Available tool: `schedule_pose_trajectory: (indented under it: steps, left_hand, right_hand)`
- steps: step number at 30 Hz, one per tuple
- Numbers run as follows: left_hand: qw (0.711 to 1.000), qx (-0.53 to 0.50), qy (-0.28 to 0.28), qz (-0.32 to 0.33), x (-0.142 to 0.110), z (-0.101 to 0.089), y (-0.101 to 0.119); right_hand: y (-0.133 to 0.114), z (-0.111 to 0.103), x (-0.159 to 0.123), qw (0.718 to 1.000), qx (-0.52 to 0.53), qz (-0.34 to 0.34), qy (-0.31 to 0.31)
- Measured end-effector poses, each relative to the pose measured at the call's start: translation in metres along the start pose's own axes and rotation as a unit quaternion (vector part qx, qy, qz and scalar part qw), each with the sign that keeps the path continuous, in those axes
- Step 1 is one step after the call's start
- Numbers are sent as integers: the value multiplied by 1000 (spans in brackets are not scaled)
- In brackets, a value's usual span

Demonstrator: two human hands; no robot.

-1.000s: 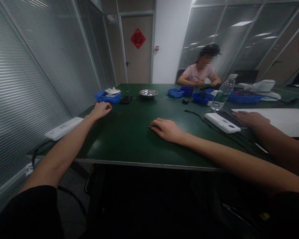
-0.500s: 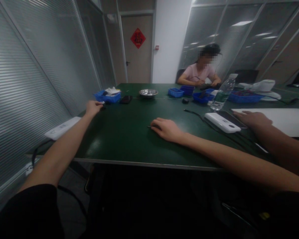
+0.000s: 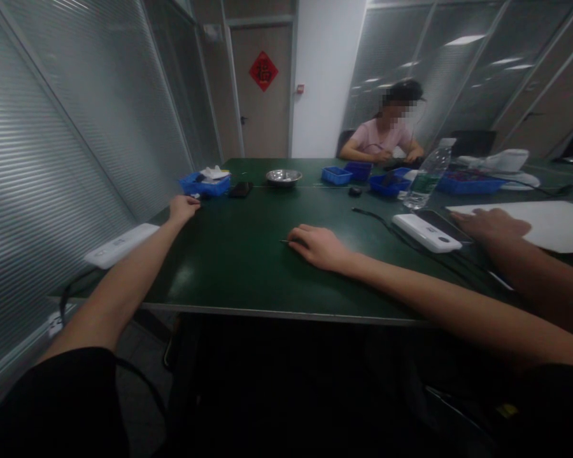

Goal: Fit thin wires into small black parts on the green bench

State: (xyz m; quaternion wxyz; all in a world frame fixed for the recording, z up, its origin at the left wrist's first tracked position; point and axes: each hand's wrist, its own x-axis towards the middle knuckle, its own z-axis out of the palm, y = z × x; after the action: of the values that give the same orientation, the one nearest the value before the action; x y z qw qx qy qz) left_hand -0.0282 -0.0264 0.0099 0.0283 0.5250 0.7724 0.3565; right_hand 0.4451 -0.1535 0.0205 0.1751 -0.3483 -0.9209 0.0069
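Note:
My left hand (image 3: 184, 208) is stretched over the left side of the green table (image 3: 239, 267), just in front of a blue basket (image 3: 205, 186) with white tissue on top. Its fingers are pinched around a small whitish piece (image 3: 197, 196), too small to name. My right hand (image 3: 318, 247) rests on the middle of the table, its fingers curled round a thin stick-like object (image 3: 283, 242). Only the narrow tip sticks out to the left; the rest is hidden in the hand. A steel bowl (image 3: 283, 177) stands farther back, between the two hands.
White power banks lie at the left edge (image 3: 121, 245) and right (image 3: 426, 233), with cables. A bottle (image 3: 428, 175), phone (image 3: 442, 226), dark phone-like object (image 3: 241, 189) and blue baskets (image 3: 337, 175) stand around. Another person's hand (image 3: 491, 224) rests on white paper; someone sits opposite (image 3: 386, 137).
My left hand first drew back to the left, the whitish piece coming into view at its fingertips, then shifted slightly right. My right hand has stayed in place.

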Motion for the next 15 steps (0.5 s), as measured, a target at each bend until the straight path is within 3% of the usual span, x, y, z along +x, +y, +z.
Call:
schedule_pose_trajectory:
  steps: [12, 15]
  left_hand:
    - [998, -41, -4, -50, -2, -4, -3]
    - [998, -48, -28, -26, -6, -8, -1]
  right_hand:
    - [-3, -5, -1, 1000, 13, -1, -8]
    - [-3, -5, -1, 1000, 17, 1, -7]
